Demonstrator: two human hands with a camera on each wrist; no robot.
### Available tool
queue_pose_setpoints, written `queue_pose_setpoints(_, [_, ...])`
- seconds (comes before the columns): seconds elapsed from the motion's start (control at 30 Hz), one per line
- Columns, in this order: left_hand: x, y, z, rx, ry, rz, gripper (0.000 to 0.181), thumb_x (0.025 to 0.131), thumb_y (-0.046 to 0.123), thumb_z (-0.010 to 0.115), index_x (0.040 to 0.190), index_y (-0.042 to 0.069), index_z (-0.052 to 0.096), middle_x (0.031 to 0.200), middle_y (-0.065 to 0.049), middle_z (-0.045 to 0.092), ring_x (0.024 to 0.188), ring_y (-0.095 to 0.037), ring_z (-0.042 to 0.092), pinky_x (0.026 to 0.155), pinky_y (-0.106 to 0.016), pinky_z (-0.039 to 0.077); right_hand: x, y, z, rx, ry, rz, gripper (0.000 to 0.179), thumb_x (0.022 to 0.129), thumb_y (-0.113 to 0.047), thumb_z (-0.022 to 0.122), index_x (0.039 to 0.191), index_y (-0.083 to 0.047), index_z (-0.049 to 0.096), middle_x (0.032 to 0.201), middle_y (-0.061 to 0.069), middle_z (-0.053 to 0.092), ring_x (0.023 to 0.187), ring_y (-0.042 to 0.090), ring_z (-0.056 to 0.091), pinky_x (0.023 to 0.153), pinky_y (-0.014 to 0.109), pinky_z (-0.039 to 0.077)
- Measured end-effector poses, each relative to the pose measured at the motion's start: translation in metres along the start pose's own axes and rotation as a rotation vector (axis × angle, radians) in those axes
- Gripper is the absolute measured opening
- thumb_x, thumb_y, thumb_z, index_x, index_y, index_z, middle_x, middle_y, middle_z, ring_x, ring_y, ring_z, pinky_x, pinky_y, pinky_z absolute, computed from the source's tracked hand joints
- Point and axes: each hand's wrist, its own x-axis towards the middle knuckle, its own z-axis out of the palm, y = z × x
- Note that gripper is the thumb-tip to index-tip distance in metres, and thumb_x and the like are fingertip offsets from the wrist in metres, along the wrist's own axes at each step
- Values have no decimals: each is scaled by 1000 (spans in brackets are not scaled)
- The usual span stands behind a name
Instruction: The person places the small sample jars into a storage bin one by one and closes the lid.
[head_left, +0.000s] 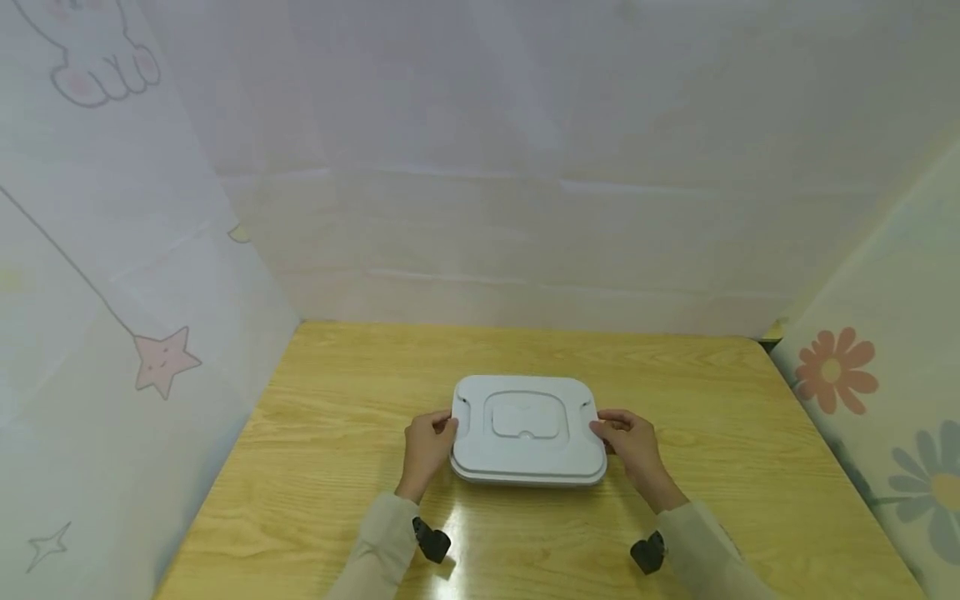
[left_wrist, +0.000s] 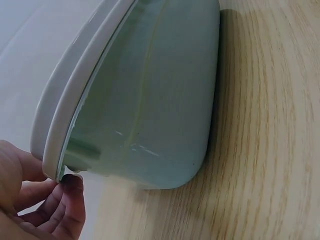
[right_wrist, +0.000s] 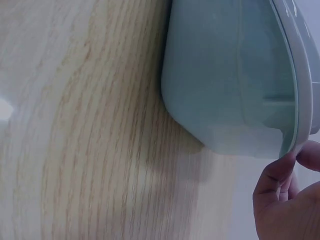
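Observation:
A storage box with a pale green, see-through body (left_wrist: pixel 150 100) and a white lid (head_left: pixel 525 457) stands on the wooden table. The lid has a raised rectangular panel in its middle and a recess at each side. My left hand (head_left: pixel 427 450) grips the rim at the box's left end, thumb on top and fingers curled beneath, as the left wrist view shows. At the opposite end my right hand (head_left: pixel 632 446) pinches the rim the same way, its fingertips under the edge in the right wrist view. What the box contains cannot be made out.
The light wooden table (head_left: pixel 337 400) reaches back to a pale sheet wall (head_left: pixel 480 250). Printed sheets with a pink star (head_left: pixel 167 362) and a red flower (head_left: pixel 836 371) flank it left and right. Small black devices sit at both wrists.

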Motion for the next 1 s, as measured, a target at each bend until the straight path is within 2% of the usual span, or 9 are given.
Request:
queue_pose_setpoints(0.2, [0,-2,0,9,23,-8,23,91,12,62,108,-1,70,91,-12,70,81,-19,65,65,-29,55,0,2,7,-46,33,-16,36,93,-14,61,122,5,54,90,3,59,68,6,58,60,20,52])
queue_pose_setpoints(0.3, [1,-2,-2,18,32,-29,22,90,13,63,106,1,71,90,-11,70,81,-18,64,64,-27,54,2,4,9,-64,25,-28,35,93,-15,60,121,5,54,91,5,59,69,8,59,60,21,53])
queue_pose_setpoints(0.47, [2,-3,-3,4,27,-29,22,90,13,63,106,0,71,89,-11,70,80,-18,62,63,-26,52,2,4,8,-87,15,-38,35,94,-16,60,121,5,53,96,9,59,71,9,58,61,21,53])
queue_pose_setpoints(0.67, [-6,-4,-5,28,20,-38,21,88,12,64,104,1,72,87,-11,70,78,-18,62,63,-27,52,-5,5,3,-104,-41,-4,40,93,-16,60,124,7,48,100,12,60,73,9,58,63,24,54])
queue_pose_setpoints(0.8, [-4,0,-9,32,14,-31,22,86,11,60,102,1,72,84,-10,68,75,-17,61,61,-26,50,-4,-2,1,-133,-39,-29,40,92,-14,61,123,7,48,98,12,58,71,10,58,62,25,54])
queue_pose_setpoints(0.9, [1,4,-15,13,-3,-30,25,85,11,58,103,2,72,83,-10,67,71,-17,61,59,-26,50,-3,-9,1,-181,-30,-75,38,91,-13,62,121,6,49,98,13,56,71,11,57,60,27,54])
queue_pose_setpoints(1.0, [7,6,-23,40,-66,3,27,88,13,58,110,2,69,88,-12,67,72,-17,61,59,-27,51,-2,-15,-2,-243,-35,-110,39,90,-15,63,121,5,50,101,15,56,74,12,56,61,27,53])
